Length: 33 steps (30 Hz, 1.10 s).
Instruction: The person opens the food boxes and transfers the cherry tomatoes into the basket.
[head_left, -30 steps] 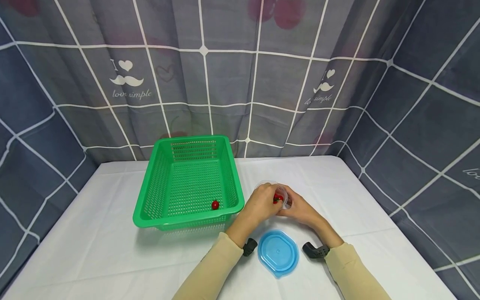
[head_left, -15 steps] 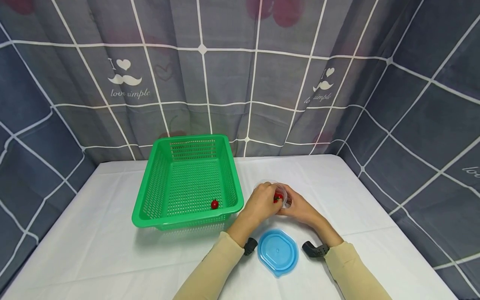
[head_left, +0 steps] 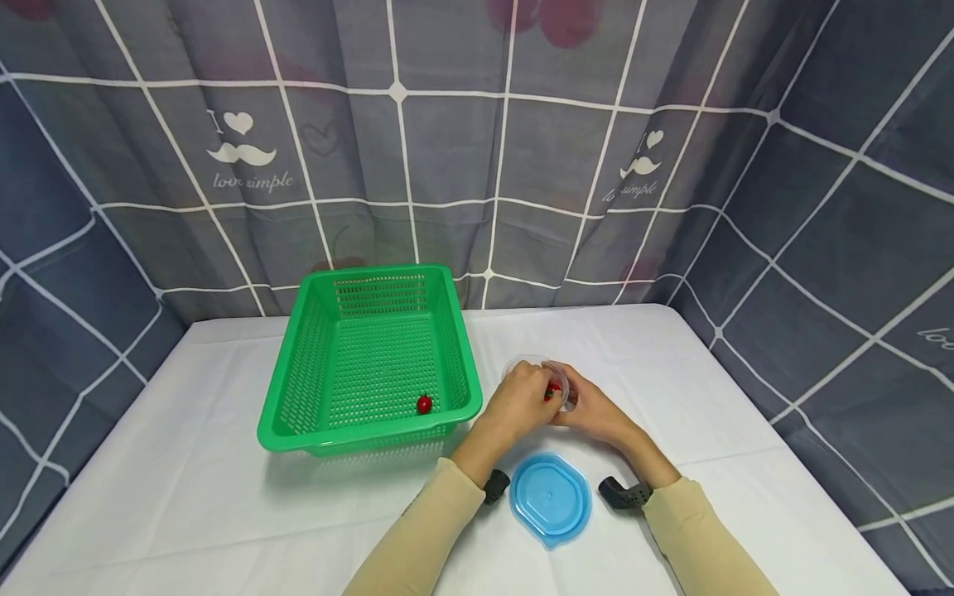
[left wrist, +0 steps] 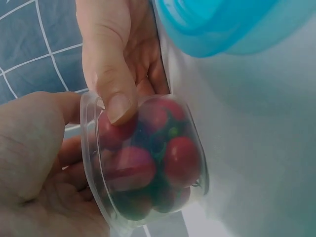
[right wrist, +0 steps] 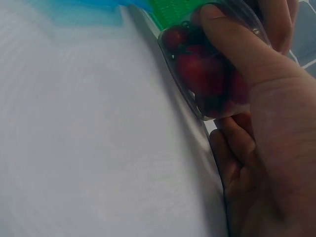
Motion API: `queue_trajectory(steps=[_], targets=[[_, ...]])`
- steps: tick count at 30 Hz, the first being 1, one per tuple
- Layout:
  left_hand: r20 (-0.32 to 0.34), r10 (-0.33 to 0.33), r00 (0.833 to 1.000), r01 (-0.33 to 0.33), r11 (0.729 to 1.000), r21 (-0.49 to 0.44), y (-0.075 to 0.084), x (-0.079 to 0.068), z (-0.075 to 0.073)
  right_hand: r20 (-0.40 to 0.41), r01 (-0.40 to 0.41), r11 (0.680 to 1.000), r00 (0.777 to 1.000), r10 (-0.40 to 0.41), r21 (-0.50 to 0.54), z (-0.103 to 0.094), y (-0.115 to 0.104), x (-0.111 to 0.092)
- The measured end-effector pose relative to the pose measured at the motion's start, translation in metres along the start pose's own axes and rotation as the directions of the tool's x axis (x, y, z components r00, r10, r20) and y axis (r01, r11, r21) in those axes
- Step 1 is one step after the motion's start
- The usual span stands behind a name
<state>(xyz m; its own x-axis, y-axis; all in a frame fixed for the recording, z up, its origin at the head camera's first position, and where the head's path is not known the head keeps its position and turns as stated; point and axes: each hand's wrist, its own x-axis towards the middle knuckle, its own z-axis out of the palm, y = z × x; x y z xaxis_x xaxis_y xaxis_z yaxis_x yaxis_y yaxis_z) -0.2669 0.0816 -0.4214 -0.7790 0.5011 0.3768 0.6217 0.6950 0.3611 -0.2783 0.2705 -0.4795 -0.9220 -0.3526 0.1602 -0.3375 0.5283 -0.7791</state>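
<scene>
A small clear plastic tub [left wrist: 195,163] with several cherry tomatoes [left wrist: 181,160] lies tilted, its mouth toward my left hand, in the left wrist view. My right hand [head_left: 599,414] grips the tub from the right, thumb along its outer wall and fingers beneath. My left hand [head_left: 519,403] reaches over the rim, fingers and thumb curled at the mouth around a cherry tomato [head_left: 552,391]; its fingertips are mostly hidden. Nearer the front, a blue lid [head_left: 551,499] lies on the table between my forearms.
A green plastic basket [head_left: 382,356] stands left of my hands, with one cherry tomato [head_left: 424,404] in its near right corner. White cloth covers the table [head_left: 194,488]. A grey checked curtain [head_left: 447,149] closes off the back and sides.
Both hands stay at the tub. Less red shows beside my left thumb than before. The whole view has shifted slightly; basket and lid keep their places.
</scene>
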Motion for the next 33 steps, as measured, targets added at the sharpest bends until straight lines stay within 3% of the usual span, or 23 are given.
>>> queue_trajectory(steps=[7, 15, 22, 33], targets=[[0.043, 0.017, 0.999, -0.016, 1.000, -0.024, -0.001, 0.000, -0.001, -0.004, 0.016, 1.000, 1.000, -0.016, -0.023, 0.000, 0.001, 0.000], [0.154, 0.013, 0.988, 0.002, 0.995, -0.096, 0.000, 0.001, -0.013, 0.002, 0.016, 1.000, 1.000, -0.016, -0.006, -0.001, 0.001, 0.000], [0.143, 0.068, 0.987, -0.062, 0.997, -0.046, 0.009, -0.002, -0.024, -0.002, 0.017, 1.000, 1.000, -0.017, -0.021, -0.001, 0.000, 0.000], [0.170, 0.013, 0.985, 0.004, 0.995, -0.097, 0.009, -0.002, -0.021, -0.004, 0.022, 0.997, 1.000, -0.023, -0.067, -0.002, -0.003, -0.001]])
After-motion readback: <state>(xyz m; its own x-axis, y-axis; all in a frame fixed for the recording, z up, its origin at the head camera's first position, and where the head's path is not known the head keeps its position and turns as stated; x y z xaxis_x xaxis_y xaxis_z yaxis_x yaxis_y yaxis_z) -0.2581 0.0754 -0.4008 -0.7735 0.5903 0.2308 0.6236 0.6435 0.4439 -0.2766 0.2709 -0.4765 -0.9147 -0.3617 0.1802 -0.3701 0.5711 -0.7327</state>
